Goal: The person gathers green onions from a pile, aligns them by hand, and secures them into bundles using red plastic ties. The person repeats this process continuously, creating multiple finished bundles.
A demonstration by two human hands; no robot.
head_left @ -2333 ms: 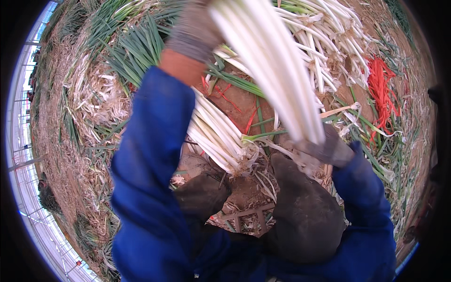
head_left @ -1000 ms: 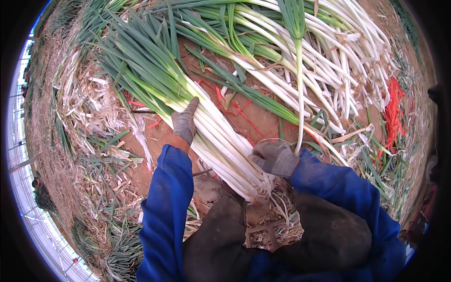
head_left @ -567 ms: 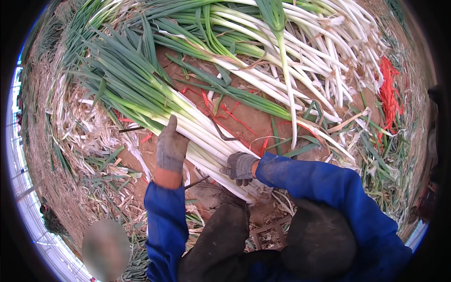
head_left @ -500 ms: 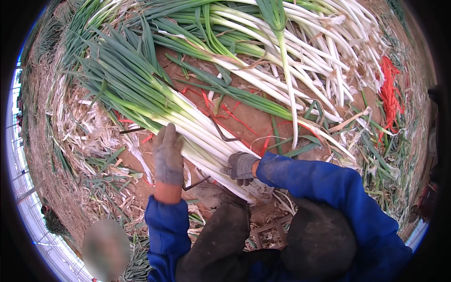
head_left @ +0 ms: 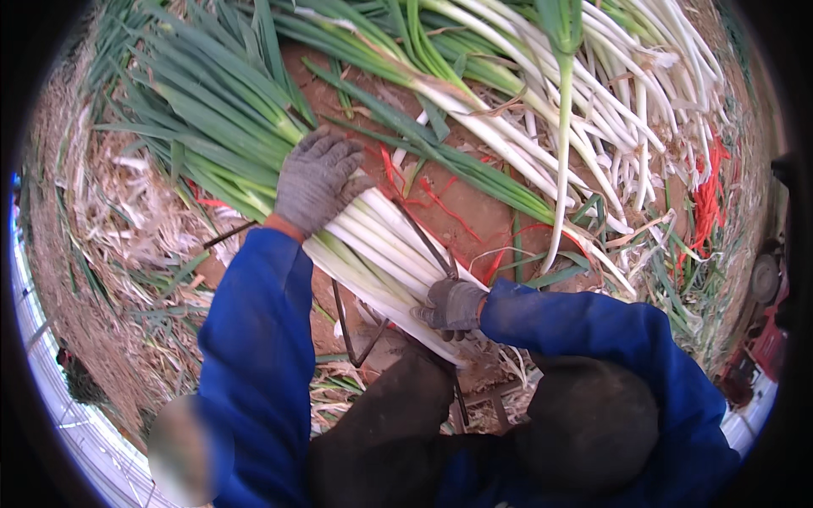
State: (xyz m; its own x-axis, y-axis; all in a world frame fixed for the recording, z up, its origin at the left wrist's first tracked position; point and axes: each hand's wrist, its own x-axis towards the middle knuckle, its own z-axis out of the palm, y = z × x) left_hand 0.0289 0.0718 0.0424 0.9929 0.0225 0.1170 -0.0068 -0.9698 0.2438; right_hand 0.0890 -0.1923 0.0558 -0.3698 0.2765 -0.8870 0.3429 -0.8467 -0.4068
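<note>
A thick bundle of long green onions [head_left: 385, 245] lies slantwise before me, green leaves to the upper left and white stalks to the lower right. My left hand [head_left: 318, 179], in a grey work glove, lies across the top where green turns white, its fingers bent over the stalks. Near the root ends, my right hand [head_left: 453, 305], gloved alike, curls its fingers around the white stalks; some fingertips are hidden beneath. Thin dark metal rods [head_left: 423, 239] stick up beside the bundle, which rests between them.
Beyond the bundle lies a large heap of loose green onions [head_left: 508, 127]. Red plastic strips [head_left: 710, 199] sit at its right end, with more scraps on the brown soil. Peeled skins and leaf litter [head_left: 140, 207] cover the left ground. My dark-trousered knees [head_left: 584, 423] are close below.
My left hand has gone from the bundle's near side up and over its top, its fingers now bent across it. My right hand stays by the root ends. The view has shifted slightly.
</note>
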